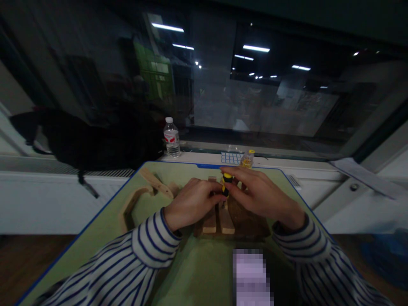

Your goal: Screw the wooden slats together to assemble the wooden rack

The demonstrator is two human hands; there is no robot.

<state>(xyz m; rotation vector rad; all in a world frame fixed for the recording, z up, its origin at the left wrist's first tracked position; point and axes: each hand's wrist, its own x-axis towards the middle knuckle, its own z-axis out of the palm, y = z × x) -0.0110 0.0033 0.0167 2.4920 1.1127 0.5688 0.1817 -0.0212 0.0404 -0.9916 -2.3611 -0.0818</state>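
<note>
Both hands meet around a small yellow-and-black screwdriver (227,179), which stands nearly upright over a wooden piece (227,225). My left hand (191,202) is closed, thumb and forefinger pinching low on the tool. Around the upper handle curl the fingers of my right hand (261,191). Beneath the tool, a dark hole or screw shows in the wood, too small to tell which. Another wooden piece (209,224) lies alongside on the left. Both pieces rest on a dark brown board (251,223); their far ends are partly hidden by my hands.
Left on the green table (191,272) lie a curved wooden part (130,206) and a flat one (155,182). A pixelated, phone-shaped object (251,278) is near me. On the sill stand a water bottle (172,138) and a clear yellow-capped container (247,160), by a black bag (105,142).
</note>
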